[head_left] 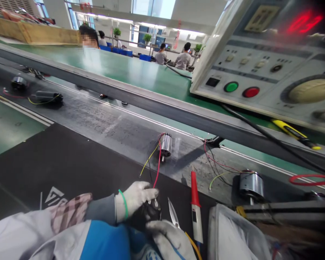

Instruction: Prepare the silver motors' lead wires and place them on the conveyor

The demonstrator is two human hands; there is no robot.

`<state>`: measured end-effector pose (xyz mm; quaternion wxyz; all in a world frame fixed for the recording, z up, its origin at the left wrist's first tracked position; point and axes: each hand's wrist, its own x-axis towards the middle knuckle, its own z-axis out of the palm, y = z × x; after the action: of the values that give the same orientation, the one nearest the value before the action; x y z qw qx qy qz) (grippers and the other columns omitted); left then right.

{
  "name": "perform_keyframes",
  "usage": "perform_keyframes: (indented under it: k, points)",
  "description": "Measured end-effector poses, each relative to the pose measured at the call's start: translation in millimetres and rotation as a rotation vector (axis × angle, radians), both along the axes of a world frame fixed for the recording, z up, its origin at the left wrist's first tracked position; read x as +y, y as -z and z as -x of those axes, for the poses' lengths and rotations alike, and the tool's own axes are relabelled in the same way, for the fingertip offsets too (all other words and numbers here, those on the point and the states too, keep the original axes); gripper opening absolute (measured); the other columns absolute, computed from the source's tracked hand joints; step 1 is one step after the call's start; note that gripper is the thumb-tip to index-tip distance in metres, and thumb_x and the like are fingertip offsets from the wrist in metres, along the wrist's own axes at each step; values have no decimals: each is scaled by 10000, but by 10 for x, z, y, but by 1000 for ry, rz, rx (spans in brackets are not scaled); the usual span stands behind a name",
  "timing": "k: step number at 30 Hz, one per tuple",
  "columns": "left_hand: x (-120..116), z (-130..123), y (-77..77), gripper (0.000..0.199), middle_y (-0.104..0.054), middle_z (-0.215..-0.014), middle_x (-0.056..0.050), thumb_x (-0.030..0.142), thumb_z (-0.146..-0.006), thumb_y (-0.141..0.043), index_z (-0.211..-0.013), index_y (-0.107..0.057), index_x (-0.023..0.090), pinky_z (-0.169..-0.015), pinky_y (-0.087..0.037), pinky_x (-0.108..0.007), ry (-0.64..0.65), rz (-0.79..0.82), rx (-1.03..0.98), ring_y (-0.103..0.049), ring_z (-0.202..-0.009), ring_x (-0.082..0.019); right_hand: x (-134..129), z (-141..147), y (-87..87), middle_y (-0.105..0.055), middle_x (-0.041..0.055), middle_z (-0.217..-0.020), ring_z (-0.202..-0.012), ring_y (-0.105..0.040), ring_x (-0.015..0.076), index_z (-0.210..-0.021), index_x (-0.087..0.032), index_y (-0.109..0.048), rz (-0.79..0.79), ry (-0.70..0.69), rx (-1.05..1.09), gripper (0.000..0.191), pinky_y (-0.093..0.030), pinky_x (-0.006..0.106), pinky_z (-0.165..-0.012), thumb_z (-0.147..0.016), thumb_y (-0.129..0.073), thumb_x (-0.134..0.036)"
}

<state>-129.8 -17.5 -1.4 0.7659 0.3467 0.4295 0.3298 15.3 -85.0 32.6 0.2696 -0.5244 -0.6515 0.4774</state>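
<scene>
at the near edge of the black mat (pixel 97 159), the left hand (pixel 137 198) and right hand (pixel 170 238), both in pale gloves, meet around a small dark part (pixel 151 211), perhaps so that one can steady it while the other works. the left fingers are bent and close together at its top; whether they pinch it or the red wire (pixel 159 168) is unclear. the right fingers curl just below, and what they grip, if anything, cannot be told. the scissors (pixel 173 213) point away beside the right hand, and the red-and-white probe (pixel 196 216) lies to their right, both probably put there for easy reach. beyond, the silver motor (pixel 165 145) rests on the grey belt (pixel 108 121), shaft toward the person, its leads trailing nearer, which likely makes them easy to take up. another motor (pixel 251 184) sits farther right.
</scene>
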Motion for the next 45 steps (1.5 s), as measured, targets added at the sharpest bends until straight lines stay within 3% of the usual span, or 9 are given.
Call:
perform_keyframes:
  k: [5, 9, 16, 19, 23, 27, 33, 38, 45]
  points:
    - [-11, -15, -106, 350, -536, -511, 20, 450, -623, -642, -664, -441, 166, -399, -360, -228, -19, 41, 81, -480, -396, -103, 35, -55, 78, -688, 63, -821, -785, -627, 194, -864, -235, -686, -11, -96, 5, 267, -474, 284, -704, -782, -459, -349]
    - [-23, -46, -35, 357, -518, -515, 28, 445, -622, -653, -632, -432, 164, -410, -336, -208, 3, -24, 64, -475, -431, -90, 49, -59, 55, -690, 75, -824, -790, -628, 192, -859, -210, -684, 21, -115, -3, 304, -478, 285, -724, -795, -452, -396]
    - [-73, -64, 22, 386, -551, -588, 8, 472, -623, -666, -711, -474, 148, -518, -383, -234, 50, 57, -219, -525, -540, -113, 21, 0, 50, -688, 79, -822, -801, -628, 194, -872, -208, -678, 5, -66, 0, 342, -484, 304, -754, -805, -436, -440]
    - [-82, -52, 9, 382, -546, -568, 8, 455, -621, -681, -718, -498, 133, -475, -366, -213, 70, 77, -240, -502, -485, -91, -33, -79, 101, -675, 65, -939, -899, -611, 209, -1014, -240, -624, -10, -34, -82, 338, -471, 322, -809, -776, -474, -427]
    - [-85, -31, 61, 335, -536, -524, 26, 435, -668, -656, -733, -481, 158, -397, -367, -193, 55, 165, -319, -499, -413, -91, -46, -497, 429, -529, 103, -1210, -1108, -495, 261, -1331, -192, -273, -73, 215, -403, 691, -400, 401, -923, -721, -496, -426]
    - [-76, -17, 48, 332, -533, -510, 34, 425, -673, -659, -727, -458, 167, -327, -351, -171, 3, 214, -317, -487, -369, -87, 162, -1029, 913, -425, 253, -1253, -1150, -439, 330, -1322, -3, -214, 79, 545, -830, 701, -330, 460, -959, -790, -326, -446]
    - [-31, -6, -3, 328, -530, -522, 39, 363, -645, -702, -718, -452, 163, -349, -380, -165, -107, 236, -399, -524, -410, -92, 439, -1367, 1213, -602, 160, -951, -829, -626, 239, -1303, -47, -298, 264, 454, -855, 594, -476, 327, -737, -782, -332, -329]
    - [-23, -5, 3, 300, -535, -525, 33, 360, -668, -686, -720, -470, 157, -352, -367, -154, -91, 260, -434, -530, -416, -89, 413, -1339, 1080, -569, 113, -1155, -1092, -515, 216, -1249, -99, -412, 169, 413, -612, 586, -400, 298, -928, -742, -365, -389]
    - [-17, -19, -15, 293, -527, -517, 35, 357, -664, -689, -711, -479, 159, -342, -373, -162, -80, 283, -439, -524, -407, -94, 597, -1298, 441, -562, -3, -1199, -1163, -461, 198, -1176, -266, -502, 69, 434, -508, 490, -360, 281, -982, -760, -359, -482]
